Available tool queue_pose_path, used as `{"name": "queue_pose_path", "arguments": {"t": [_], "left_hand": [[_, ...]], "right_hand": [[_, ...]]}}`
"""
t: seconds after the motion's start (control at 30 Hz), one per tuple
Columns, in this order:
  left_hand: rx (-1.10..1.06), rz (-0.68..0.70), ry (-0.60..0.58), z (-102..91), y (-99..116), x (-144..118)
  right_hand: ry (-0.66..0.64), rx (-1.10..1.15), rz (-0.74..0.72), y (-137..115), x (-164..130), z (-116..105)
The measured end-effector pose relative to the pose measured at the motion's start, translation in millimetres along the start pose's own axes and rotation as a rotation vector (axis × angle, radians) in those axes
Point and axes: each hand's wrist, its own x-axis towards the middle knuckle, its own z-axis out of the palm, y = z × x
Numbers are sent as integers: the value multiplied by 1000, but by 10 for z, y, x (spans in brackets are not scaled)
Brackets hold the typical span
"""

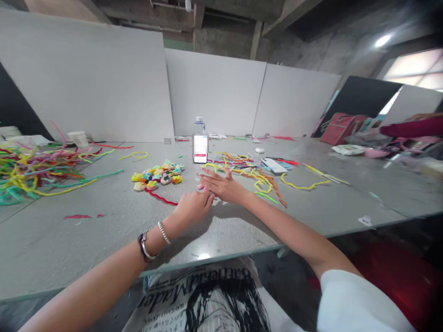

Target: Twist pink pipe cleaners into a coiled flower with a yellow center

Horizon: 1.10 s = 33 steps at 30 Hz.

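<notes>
Both my hands meet over the middle of the table. My left hand (195,204), with bracelets at its wrist, is closed, its fingertips hidden against my other hand. My right hand (223,185) reaches across with fingers stretched out and slightly spread. A small pink piece (200,186) shows at the fingers, mostly covered; I cannot tell its kind. A red fuzzy stem (161,198) runs along the table toward my left hand. Left of the hands lies a cluster of small colourful fuzzy flowers (159,175). Loose yellow and orange fuzzy stems (263,182) lie to the right.
A phone (200,150) stands upright against a bottle (199,124). At left is a tangled heap of fuzzy stems (41,170) near a paper cup (78,138). A white device (275,166) lies right. Another person's sleeve (411,129) is beside a pink bag (341,128).
</notes>
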Motion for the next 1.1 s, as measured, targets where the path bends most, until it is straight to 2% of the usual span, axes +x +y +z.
{"name": "queue_pose_path", "arguments": {"t": [0.1,0.2,0.4,0.53,0.73,0.93,1.1], "left_hand": [[269,28,-84,-50,80,-12],[357,81,-110,-68,129,-23],[302,52,-67,-20,122,-41],[276,54,-51,-19,120,-49],[293,115,-52,-52,124,-44],[303,104,-63,-57,128,-44],[313,108,-58,-58,140,-32]], "right_hand": [[62,-7,-19,53,-30,-23],[100,-20,-34,82,-65,-49],[212,-80,-28,7,-64,-59],[279,-211,-50,-7,-62,-57],[234,-255,-57,97,-105,-74],[269,-314,-73,132,-93,-93],[286,-257,-89,155,-103,-86]]}}
